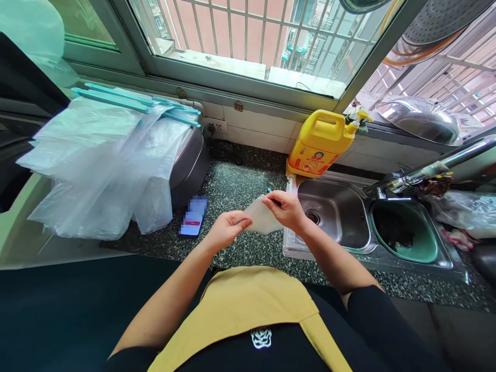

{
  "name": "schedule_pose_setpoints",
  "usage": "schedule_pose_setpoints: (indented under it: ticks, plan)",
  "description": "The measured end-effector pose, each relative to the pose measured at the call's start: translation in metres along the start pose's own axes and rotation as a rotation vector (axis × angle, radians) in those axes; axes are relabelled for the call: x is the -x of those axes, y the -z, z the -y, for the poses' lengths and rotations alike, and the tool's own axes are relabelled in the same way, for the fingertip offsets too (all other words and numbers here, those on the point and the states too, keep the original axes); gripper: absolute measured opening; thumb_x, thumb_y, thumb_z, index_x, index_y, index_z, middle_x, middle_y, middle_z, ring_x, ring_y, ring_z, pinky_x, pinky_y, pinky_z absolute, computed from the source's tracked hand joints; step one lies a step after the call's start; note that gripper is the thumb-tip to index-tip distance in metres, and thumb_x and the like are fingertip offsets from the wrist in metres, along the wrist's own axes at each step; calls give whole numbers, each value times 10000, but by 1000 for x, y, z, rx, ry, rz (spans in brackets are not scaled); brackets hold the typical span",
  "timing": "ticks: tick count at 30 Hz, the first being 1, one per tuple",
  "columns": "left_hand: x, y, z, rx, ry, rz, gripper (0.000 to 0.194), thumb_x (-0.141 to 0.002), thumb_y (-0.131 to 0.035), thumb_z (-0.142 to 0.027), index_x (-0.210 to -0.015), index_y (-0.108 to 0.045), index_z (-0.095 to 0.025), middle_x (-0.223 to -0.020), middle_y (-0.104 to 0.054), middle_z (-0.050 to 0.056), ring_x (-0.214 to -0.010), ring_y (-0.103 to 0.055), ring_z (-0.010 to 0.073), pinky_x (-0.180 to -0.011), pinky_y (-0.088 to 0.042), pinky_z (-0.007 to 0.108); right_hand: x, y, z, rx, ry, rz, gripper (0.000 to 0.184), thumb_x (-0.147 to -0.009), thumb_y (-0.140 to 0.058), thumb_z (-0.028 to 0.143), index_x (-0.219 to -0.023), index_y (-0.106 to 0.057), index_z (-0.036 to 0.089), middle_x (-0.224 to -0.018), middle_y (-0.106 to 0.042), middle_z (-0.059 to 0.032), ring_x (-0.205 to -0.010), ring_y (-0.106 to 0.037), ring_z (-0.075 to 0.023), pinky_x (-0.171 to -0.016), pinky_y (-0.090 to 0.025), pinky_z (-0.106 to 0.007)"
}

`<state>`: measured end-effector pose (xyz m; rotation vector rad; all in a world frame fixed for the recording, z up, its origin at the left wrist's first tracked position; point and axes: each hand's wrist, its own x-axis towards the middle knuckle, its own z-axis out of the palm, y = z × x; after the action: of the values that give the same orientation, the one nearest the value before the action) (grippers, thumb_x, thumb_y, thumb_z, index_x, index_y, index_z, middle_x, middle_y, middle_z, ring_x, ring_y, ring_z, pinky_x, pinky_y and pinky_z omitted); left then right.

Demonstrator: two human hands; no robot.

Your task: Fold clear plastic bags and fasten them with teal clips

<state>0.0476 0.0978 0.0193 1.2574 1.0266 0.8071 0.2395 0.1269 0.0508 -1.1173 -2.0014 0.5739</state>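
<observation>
A small, translucent whitish plastic bag (pixel 264 218) is stretched between my two hands above the counter. My left hand (pixel 228 227) pinches its left edge between thumb and fingers. At the upper right edge, my right hand (pixel 285 207) is closed on the same bag. A tiny teal bit (pixel 270 190) shows just behind my right fingers; whether it belongs to the bag I cannot tell. To the left, several larger clear plastic bags (pixel 104 175) with teal strips (pixel 116 98) along their tops lie draped over a dark box-like appliance (pixel 189 165).
A phone (pixel 194 217) lies on the speckled counter (pixel 236 181) left of my hands. At the sink's (pixel 344 212) back left corner stands a yellow jug (pixel 320 142) with a pump. A green basin (pixel 424 235) sits in the right bowl, near the faucet (pixel 418 175).
</observation>
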Motion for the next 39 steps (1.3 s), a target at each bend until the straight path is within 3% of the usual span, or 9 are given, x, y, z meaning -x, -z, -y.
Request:
schedule_pose_setpoints:
  ticks: [4,7,13,18,22,26,28,34,39]
  plan:
    - [-2,10,2,-8,-25,55,355,-699,-678,-472,-868,-703,-161,-824,-704,70,-781,-633,212,-730,-495,332,-1,1,-3,47,52,46,311,-910,-462,336,-698,-617,168,-640,-632,-27,-560,-521,-107,-539,-398,-223]
    - [-7,13,-8,-107,-162,-31,466,-648,-730,-448,-1031,-672,-189,-947,-704,91,-890,-633,240,-782,-493,338,-3,0,-2,58,71,91,316,-914,-456,328,-696,-617,166,-630,-626,-22,-556,-514,-102,-540,-390,-219]
    - [-11,11,-19,-225,-140,19,247,-746,-636,-409,-727,-683,-167,-719,-678,49,-699,-623,192,-663,-495,302,-5,4,1,67,113,69,320,-917,-456,322,-697,-619,157,-626,-626,-25,-556,-510,-102,-540,-383,-221]
    - [-16,22,-19,-29,-183,84,503,-684,-701,-452,-1115,-629,-204,-1035,-681,106,-896,-635,225,-734,-512,310,-6,7,1,61,114,103,316,-920,-454,328,-709,-623,163,-638,-628,-23,-565,-516,-99,-544,-377,-218]
    - [-24,18,-38,-126,-162,63,351,-694,-683,-487,-841,-684,-168,-804,-680,67,-746,-609,189,-638,-476,265,-11,4,5,5,113,168,321,-917,-452,344,-714,-618,160,-637,-613,-18,-571,-501,-97,-553,-374,-218]
    - [-25,11,-48,-49,-113,-16,344,-700,-669,-480,-634,-596,-150,-574,-562,-13,-535,-492,107,-516,-386,216,-10,6,5,-137,-60,209,265,-874,-510,395,-888,-614,152,-715,-618,-14,-577,-486,-93,-551,-388,-213]
    - [-23,11,-44,33,-103,-96,352,-669,-691,-477,-612,-579,-149,-547,-536,-27,-506,-460,91,-504,-367,208,-4,9,0,-161,-118,264,284,-807,-600,403,-939,-608,152,-788,-630,-25,-636,-512,-108,-584,-407,-224]
    - [-19,7,-12,191,-53,-307,298,-588,-748,-421,-587,-619,-152,-574,-596,-9,-561,-495,104,-566,-390,214,25,11,-22,-126,-261,316,213,-807,-538,282,-634,-571,162,-608,-554,7,-600,-506,-115,-577,-388,-231]
    - [-17,3,12,325,13,-386,267,-573,-753,-392,-593,-625,-159,-597,-630,-9,-567,-513,104,-593,-399,217,40,15,-26,-193,-362,177,162,-793,-558,308,-732,-624,174,-679,-640,-28,-642,-569,-148,-610,-430,-257]
